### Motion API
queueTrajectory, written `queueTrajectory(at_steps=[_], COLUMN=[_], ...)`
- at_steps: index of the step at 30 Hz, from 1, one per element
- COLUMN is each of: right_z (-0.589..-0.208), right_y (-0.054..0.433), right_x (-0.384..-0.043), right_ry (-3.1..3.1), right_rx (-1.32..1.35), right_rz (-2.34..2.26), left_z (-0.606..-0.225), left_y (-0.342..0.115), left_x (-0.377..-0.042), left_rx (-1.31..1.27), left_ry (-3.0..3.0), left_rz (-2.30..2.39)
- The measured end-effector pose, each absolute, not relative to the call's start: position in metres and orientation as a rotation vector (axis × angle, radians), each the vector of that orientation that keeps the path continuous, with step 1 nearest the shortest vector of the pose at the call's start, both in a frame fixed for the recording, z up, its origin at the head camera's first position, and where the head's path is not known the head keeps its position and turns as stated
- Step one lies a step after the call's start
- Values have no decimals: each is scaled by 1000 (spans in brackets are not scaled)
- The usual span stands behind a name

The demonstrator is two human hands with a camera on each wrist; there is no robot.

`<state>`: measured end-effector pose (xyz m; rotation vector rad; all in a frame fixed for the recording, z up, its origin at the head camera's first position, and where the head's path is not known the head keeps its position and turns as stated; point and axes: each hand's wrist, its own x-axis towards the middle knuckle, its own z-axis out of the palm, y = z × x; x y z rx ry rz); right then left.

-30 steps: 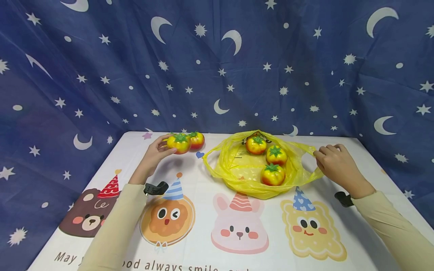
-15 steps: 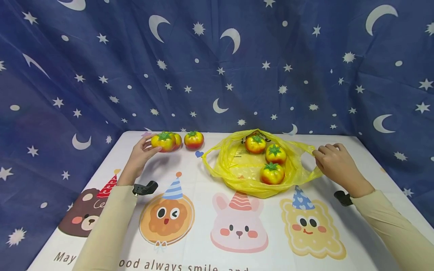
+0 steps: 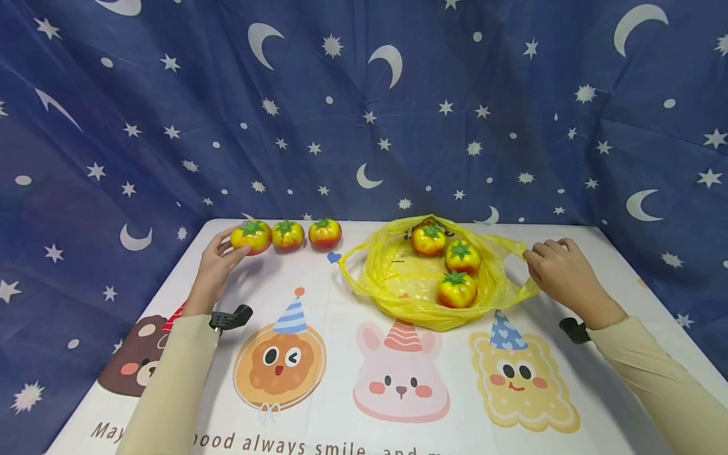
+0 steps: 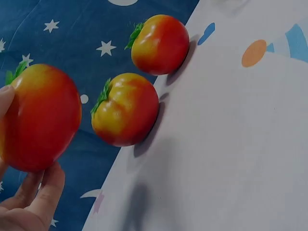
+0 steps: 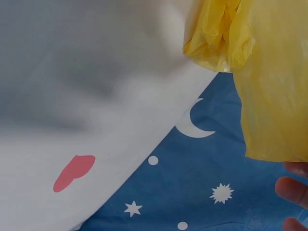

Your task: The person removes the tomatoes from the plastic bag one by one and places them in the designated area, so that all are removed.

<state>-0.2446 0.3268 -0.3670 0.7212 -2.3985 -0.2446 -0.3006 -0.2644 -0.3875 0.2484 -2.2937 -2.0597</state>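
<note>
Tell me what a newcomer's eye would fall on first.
Probably the yellow bag, right of centre in the head view, open around three tomatoes and gripped by the right hand. Further left, the left hand holds another tomato beside two others. Behind hangs a starry blue curtain.

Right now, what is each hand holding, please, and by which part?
The left hand holds a round red-and-yellow tomato by its sides; the right hand grips a yellow plastic bag by one handle.

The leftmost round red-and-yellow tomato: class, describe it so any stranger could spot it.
From the yellow plastic bag on the white printed tablecloth, look left. The leftmost green-topped red-and-yellow tomato alone is in the left hand.
</note>
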Motion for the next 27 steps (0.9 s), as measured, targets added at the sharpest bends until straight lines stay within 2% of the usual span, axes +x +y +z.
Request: queueTrajectory(at_steps=[6, 27], right_z=[-367, -367], right_y=[326, 328], right_x=[-245, -245], right_ry=[-2418, -2408], right_rx=[708, 711], right_rz=[-252, -232], left_z=[-390, -412], left_y=[-267, -277], left_x=[-303, -312], left_rx=[385, 594], left_ry=[-2236, -2218], left_rz=[-2113, -2136])
